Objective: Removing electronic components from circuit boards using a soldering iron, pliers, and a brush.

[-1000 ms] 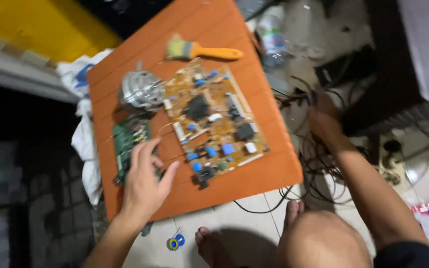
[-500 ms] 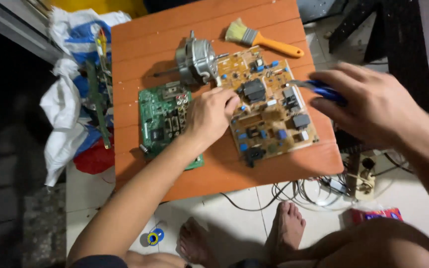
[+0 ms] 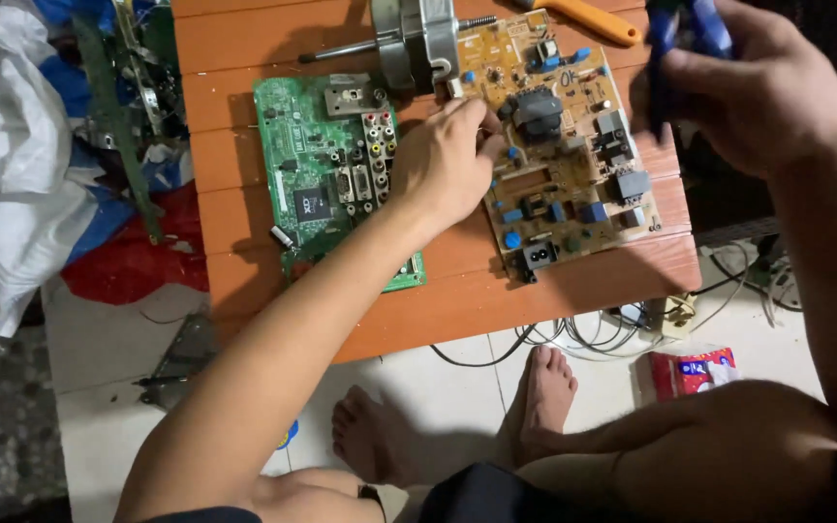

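On the orange wooden table [image 3: 244,116] lie a green circuit board [image 3: 312,184] and a tan circuit board [image 3: 573,165] with blue and black parts. My left hand [image 3: 443,160] rests between them, its fingertips pressing on the left edge of the tan board. My right hand [image 3: 748,92] hovers over the table's right end, closed on a blue-handled tool [image 3: 690,29] whose tip is hidden. A grey metal motor [image 3: 414,39] with a shaft lies at the top, touching the tan board's corner.
An orange brush handle [image 3: 593,19] lies at the top edge. White and blue sacks with metal scrap [image 3: 41,165] are piled left of the table. Cables and a power strip [image 3: 632,324] lie on the floor, with a red packet [image 3: 695,373] beside my bare feet [image 3: 457,416].
The view has closed in on the table. My left hand has slid right onto the tan board's edge. My right hand, holding the blue tool, has lifted up and to the right.
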